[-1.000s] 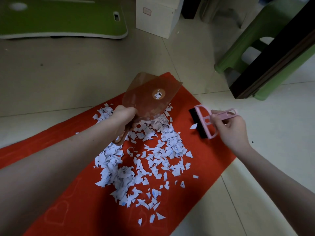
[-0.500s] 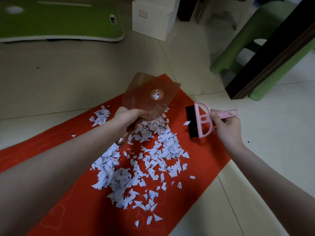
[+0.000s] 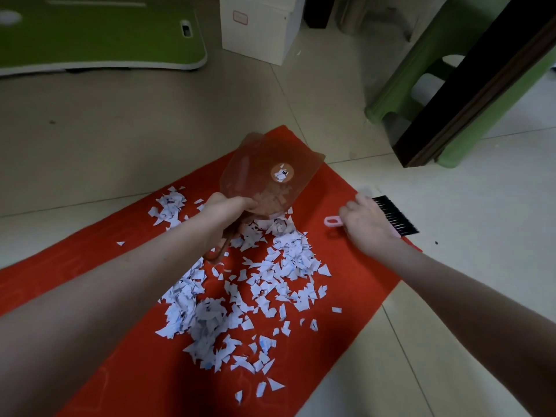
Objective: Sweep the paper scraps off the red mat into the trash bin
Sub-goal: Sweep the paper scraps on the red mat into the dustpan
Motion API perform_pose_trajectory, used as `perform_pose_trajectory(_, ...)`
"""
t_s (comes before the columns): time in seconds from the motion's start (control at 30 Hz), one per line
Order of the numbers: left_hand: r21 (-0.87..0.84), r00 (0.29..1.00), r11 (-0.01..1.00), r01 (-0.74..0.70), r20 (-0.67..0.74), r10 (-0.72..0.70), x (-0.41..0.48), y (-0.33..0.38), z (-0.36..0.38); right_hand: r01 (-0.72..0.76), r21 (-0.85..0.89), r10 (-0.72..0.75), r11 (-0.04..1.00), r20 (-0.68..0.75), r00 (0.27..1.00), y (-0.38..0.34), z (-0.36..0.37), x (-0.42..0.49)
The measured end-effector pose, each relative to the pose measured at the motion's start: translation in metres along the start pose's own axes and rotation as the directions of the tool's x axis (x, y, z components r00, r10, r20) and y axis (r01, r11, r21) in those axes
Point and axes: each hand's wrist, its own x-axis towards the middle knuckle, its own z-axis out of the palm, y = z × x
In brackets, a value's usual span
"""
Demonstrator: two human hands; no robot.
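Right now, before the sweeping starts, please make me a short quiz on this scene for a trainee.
1. True or false: the left hand holds nothing.
2. Which colour is the mat under the paper scraps? A) blue B) red C) grey
3. Fill in: the right hand holds a ___ with black bristles.
Key: 1 false, it holds the dustpan. 2 B. 3 brush.

Counted: one red rectangular mat [image 3: 355,260]; one translucent brown plastic dustpan [image 3: 264,176]; one pink-handled black-bristled brush [image 3: 394,215]; one white box [image 3: 258,28]; one green plastic stool [image 3: 421,64]; one green white-rimmed board [image 3: 90,34]. White paper scraps [image 3: 285,260]: many dozens, exact number not determinable.
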Motion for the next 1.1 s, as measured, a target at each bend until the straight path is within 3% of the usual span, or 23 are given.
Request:
perform_pose_trajectory(0.13, -0.013, 1.0, 1.0, 0.01, -0.012, -0.01, 0.004, -0.003, -0.009, 0.048, -0.096, -0.026, 0.994, 0.215, 0.976, -0.009, 0.012, 0.009)
perform_pose_trajectory(0.43, -0.019, 0.998, 1.0, 0.021, -0.05, -0.022, 0.009, -0.009, -0.016, -0.076, -0.126, 0.109, 0.989, 0.274, 0.956, -0.016, 0.013, 0.015)
perform_pose_trajectory(0.57, -0.03, 0.999, 0.999, 0.012, -0.033, -0.013, 0.006, -0.003, -0.017, -0.194, 0.072, 0.177, 0.978, 0.194, 0.965, -0.011, 0.001, 0.019)
perform_pose_trajectory(0.67, -0.033, 0.999, 0.999, -0.003, -0.036, 0.002, 0.002, 0.001, -0.019, -0.307, 0.36, 0.308, 0.881, 0.058, 0.95, 0.004, -0.019, 0.027)
perform_pose_trajectory(0.77, -0.029, 0.999, 0.999, -0.016, -0.041, 0.014, 0.0, 0.002, -0.022, -0.302, 0.623, 0.386, 0.722, 0.0, 0.923, 0.003, -0.039, 0.029)
perform_pose_trajectory(0.83, -0.026, 0.998, 1.0, -0.013, -0.055, 0.011, -0.001, 0.004, -0.026, -0.231, 0.667, 0.313, 0.709, -0.004, 0.95, -0.01, -0.05, 0.032)
perform_pose_trajectory(0.93, -0.027, 0.997, 1.0, -0.001, -0.073, -0.001, -0.003, 0.005, -0.029, -0.231, 0.4, 0.248, 0.887, 0.011, 0.969, -0.019, -0.05, 0.037)
perform_pose_trajectory(1.0, -0.028, 0.998, 1.0, -0.003, -0.069, 0.001, -0.005, 0.004, -0.031, -0.288, 0.188, 0.268, 0.939, 0.126, 0.955, -0.013, -0.046, 0.04)
perform_pose_trajectory(1.1, -0.015, 0.998, 1.0, 0.009, -0.063, -0.01, -0.005, 0.0, -0.031, -0.225, -0.003, 0.214, 0.974, 0.326, 0.921, -0.008, -0.037, 0.04)
